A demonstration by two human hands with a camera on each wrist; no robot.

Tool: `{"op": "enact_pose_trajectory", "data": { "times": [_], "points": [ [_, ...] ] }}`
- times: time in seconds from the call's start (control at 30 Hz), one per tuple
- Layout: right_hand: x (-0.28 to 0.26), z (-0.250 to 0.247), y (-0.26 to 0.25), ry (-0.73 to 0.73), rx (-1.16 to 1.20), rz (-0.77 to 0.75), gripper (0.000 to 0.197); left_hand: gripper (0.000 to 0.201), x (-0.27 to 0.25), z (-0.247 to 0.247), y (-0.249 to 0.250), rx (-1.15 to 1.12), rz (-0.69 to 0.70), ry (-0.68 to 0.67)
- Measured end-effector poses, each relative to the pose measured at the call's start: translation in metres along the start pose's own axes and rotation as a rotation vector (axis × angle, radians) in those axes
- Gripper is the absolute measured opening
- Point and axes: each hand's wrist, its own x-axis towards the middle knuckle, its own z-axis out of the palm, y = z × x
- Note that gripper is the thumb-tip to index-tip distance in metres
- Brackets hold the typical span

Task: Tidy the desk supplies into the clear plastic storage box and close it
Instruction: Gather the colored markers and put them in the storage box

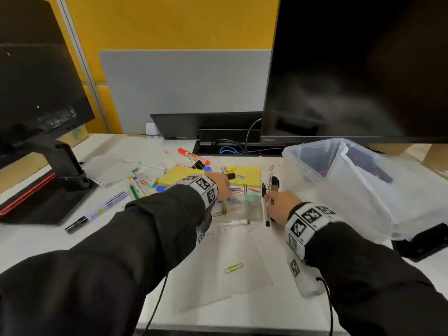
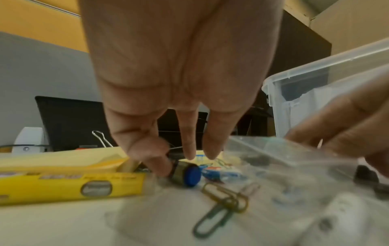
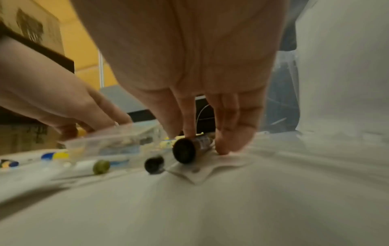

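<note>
The clear plastic storage box [image 1: 312, 161] stands open at the right of the desk, its wall [image 2: 299, 86] near my hands. My left hand [image 1: 224, 190] reaches into the scattered supplies; its straight fingers [image 2: 155, 159] touch a blue-capped marker [image 2: 190, 174], the thumb apart over a small clear case [image 2: 273, 149]. My right hand [image 1: 271, 200] lies over a thick black marker [image 1: 275, 184], fingertips [image 3: 223, 146] down on the desk beside its barrel [image 3: 184, 150]. A thinner black pen [image 3: 153, 164] lies just left of it. I cannot see the right thumb.
Yellow sticky-note pads [image 1: 178, 177], coloured markers [image 1: 140, 180], a red marker [image 1: 194, 156], binder clips and paper clips [image 1: 234, 267] litter the desk. A purple-white marker [image 1: 101, 209] lies near the left monitor's base [image 1: 48, 202]. A big monitor [image 1: 351, 69] stands behind the box.
</note>
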Motion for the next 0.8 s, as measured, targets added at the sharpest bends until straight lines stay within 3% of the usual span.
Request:
{"op": "enact_pose_trajectory", "data": {
  "times": [0.13, 0.27, 0.37, 0.5, 0.6, 0.67, 0.73, 0.8],
  "points": [
    [0.0, -0.003, 0.0, 0.034, -0.002, 0.018, 0.031, 0.037, 0.001, 0.014, -0.005, 0.045, -0.071, 0.038],
    [-0.005, 0.001, -0.006, 0.049, -0.021, 0.039, 0.033, 0.019, -0.007, 0.012, -0.008, 0.027, -0.153, 0.069],
    [-0.01, -0.001, -0.008, 0.157, 0.179, 0.132, 0.047, 0.022, -0.012, 0.009, -0.016, -0.142, -0.208, 0.073],
    [-0.019, -0.006, -0.014, 0.339, 0.335, 0.116, 0.041, 0.014, -0.024, 0.003, -0.025, -0.62, -0.239, -0.008],
    [-0.022, -0.009, -0.02, 0.411, 0.431, -0.005, 0.033, 0.02, -0.037, 0.005, -0.016, -0.873, -0.123, 0.008],
    [-0.022, -0.008, -0.025, 0.449, 0.468, -0.088, 0.039, 0.024, -0.049, 0.011, -0.002, -0.957, -0.003, 0.013],
    [-0.023, -0.006, -0.031, 0.465, 0.461, -0.158, 0.044, 0.008, -0.061, 0.016, 0.011, -1.009, 0.106, -0.011],
    [-0.025, -0.005, -0.038, 0.467, 0.468, -0.238, 0.042, 0.011, -0.069, 0.016, 0.019, -1.015, 0.154, -0.035]
  ]
}}
